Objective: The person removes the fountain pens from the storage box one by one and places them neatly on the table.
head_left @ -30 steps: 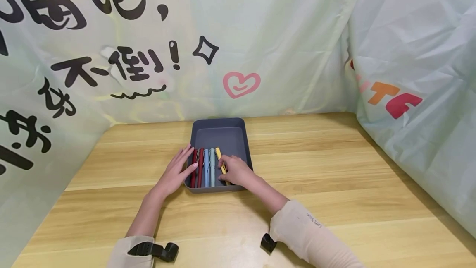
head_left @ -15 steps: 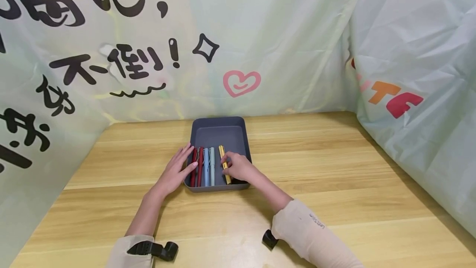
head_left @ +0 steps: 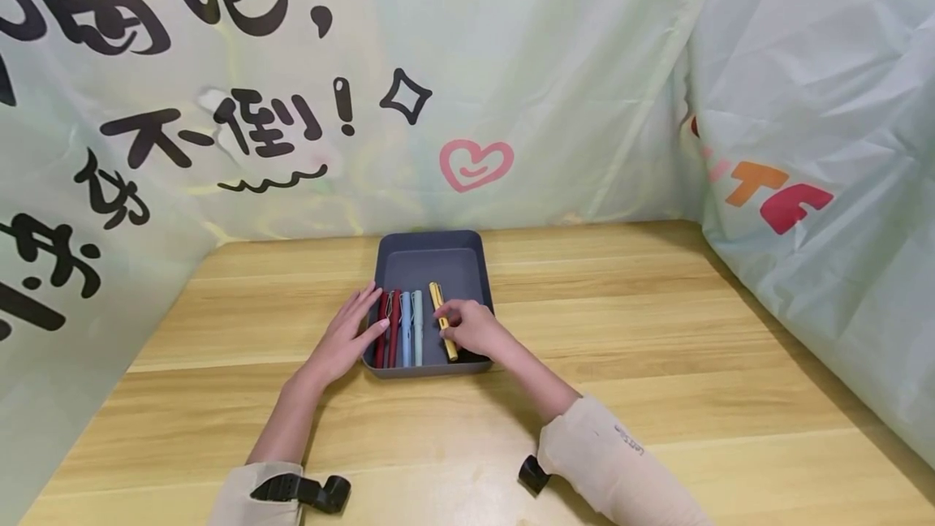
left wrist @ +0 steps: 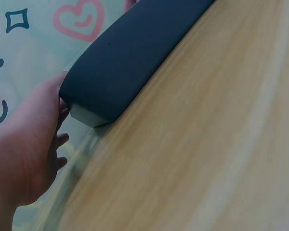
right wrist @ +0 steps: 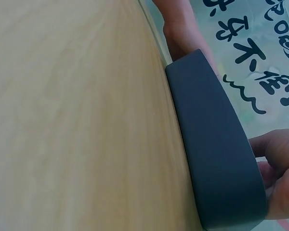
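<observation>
In the head view a dark blue-grey tray [head_left: 431, 266] holds a row of clipped pens along its near left part. Two dark red pens [head_left: 395, 331] lie leftmost, then a blue pen [head_left: 406, 343] and a pale teal pen [head_left: 418, 339]. My right hand [head_left: 475, 329] pinches a yellow pen [head_left: 436, 295], slightly tilted, right of the row with a gap between. My left hand [head_left: 343, 343] rests at the tray's left rim, fingers extended, its thumb reaching over the red pens. Both wrist views show the tray's outer wall [left wrist: 120, 62], which hides the pens.
The tray stands on a wooden table [head_left: 621, 307] near its back edge. Printed cloth [head_left: 584, 88] hangs behind and at the sides. Black wrist mounts sit on the left sleeve [head_left: 256, 493] and the right sleeve [head_left: 621, 461].
My right hand has moved the yellow pen rightward, away from the teal pen, and slightly toward the tray's far side. My left hand and the other pens have stayed put.
</observation>
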A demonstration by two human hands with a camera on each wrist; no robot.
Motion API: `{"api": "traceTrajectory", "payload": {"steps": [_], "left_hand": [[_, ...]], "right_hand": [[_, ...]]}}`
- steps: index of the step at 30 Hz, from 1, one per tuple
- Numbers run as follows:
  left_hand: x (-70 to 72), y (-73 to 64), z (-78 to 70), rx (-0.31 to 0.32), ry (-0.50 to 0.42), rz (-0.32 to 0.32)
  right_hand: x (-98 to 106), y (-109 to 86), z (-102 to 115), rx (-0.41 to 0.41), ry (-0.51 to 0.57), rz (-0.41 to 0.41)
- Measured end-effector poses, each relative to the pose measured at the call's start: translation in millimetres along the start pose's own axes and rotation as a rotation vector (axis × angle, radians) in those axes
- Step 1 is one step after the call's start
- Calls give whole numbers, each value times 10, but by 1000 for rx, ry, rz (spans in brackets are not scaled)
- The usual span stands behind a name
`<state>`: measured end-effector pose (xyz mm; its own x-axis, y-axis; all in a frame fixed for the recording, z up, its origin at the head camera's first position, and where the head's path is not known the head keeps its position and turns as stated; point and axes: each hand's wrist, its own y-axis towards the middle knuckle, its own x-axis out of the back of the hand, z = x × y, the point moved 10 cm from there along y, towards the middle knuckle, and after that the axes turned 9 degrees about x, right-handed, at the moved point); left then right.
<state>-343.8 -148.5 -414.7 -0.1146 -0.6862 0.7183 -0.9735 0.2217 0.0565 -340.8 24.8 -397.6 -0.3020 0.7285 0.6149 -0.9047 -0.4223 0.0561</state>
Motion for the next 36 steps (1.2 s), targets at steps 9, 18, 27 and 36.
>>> {"api": "traceTrajectory", "payload": {"steps": [9, 18, 27, 36], "left_hand": [[-3, -6, 3, 1, -2, 2], [0, -14, -11, 1, -3, 4], [8, -18, -10, 4, -5, 5], [-6, -16, -12, -2, -7, 9]], "right_hand": [[119, -44, 75, 61, 78, -62], [271, -112, 89, 67, 125, -101], [480, -189, 5, 34, 211, -142], [702, -285, -81, 44, 288, -157]]}}
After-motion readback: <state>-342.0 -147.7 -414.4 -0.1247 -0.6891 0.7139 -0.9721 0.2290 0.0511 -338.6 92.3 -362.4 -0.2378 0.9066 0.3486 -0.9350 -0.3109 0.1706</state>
